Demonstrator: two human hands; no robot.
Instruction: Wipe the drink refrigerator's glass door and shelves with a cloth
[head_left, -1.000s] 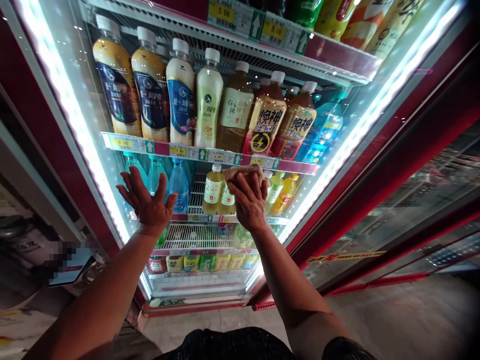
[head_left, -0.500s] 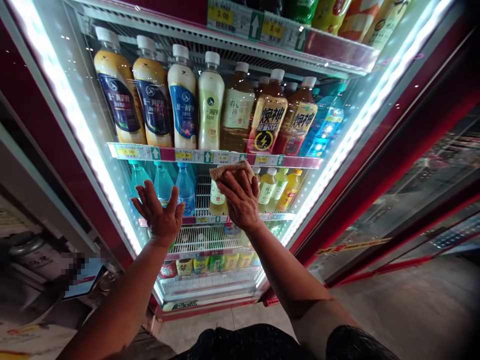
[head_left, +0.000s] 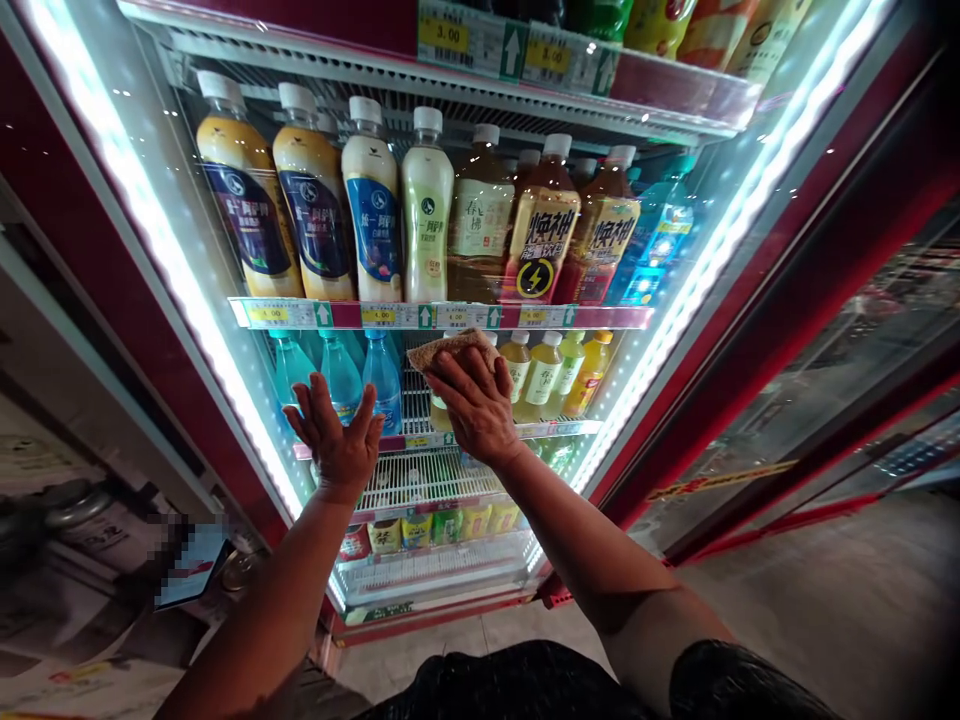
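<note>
A beige-brown cloth (head_left: 426, 352) lies under the fingers of my right hand (head_left: 474, 408), flat against the glass front of a lit drinks fridge (head_left: 637, 410). Part of the cloth is hidden beneath that hand. My left hand (head_left: 339, 440) is open with fingers spread, holding nothing, at the glass in front of several blue bottles (head_left: 382, 385). Above both hands runs a shelf price strip (head_left: 405, 315). Bottles with yellow-green contents (head_left: 541, 375) stand to the right of the cloth.
Milk tea bottles (head_left: 367, 200) and dark tea bottles (head_left: 544, 225) line the shelf above. Small cartons or packs (head_left: 416, 530) sit lower down. A red door frame (head_left: 720, 330) stands at right. At left are a metal canister (head_left: 82, 515) and a phone-like screen (head_left: 191, 570). Tiled floor (head_left: 480, 640) shows below.
My right hand and the cloth have slid a little left across the glass. My left hand keeps about the same place relative to the fridge. The whole view has shifted slightly.
</note>
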